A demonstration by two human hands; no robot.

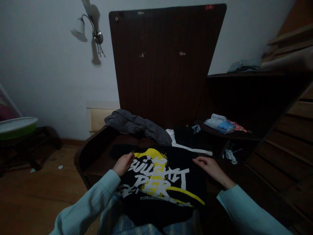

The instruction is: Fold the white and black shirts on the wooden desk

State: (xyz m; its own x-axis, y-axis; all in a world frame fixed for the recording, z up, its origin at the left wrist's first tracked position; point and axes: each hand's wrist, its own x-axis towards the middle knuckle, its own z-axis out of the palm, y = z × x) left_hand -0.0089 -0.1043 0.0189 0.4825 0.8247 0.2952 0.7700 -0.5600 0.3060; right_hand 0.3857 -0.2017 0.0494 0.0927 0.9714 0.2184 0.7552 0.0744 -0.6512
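A black T-shirt (156,178) with white lettering and yellow splashes lies spread in front of me, its near part over my lap. My left hand (124,164) is closed, pinching the cloth at the left of the print. On the other side, my right hand (210,168) has its fingertips pressed together on the shirt's right edge. Dim light hides the outline of the shirt's far and lower edges. Just beyond it are a crumpled grey garment (137,125) and a black cloth with a white band (176,142).
A dark wooden seat with a curved armrest (81,155) holds the clothes, backed by a tall brown board (161,65). Plastic packets (220,124) sit on a shelf at right. A green-rimmed basin (19,127) rests on a stool (36,143) at left.
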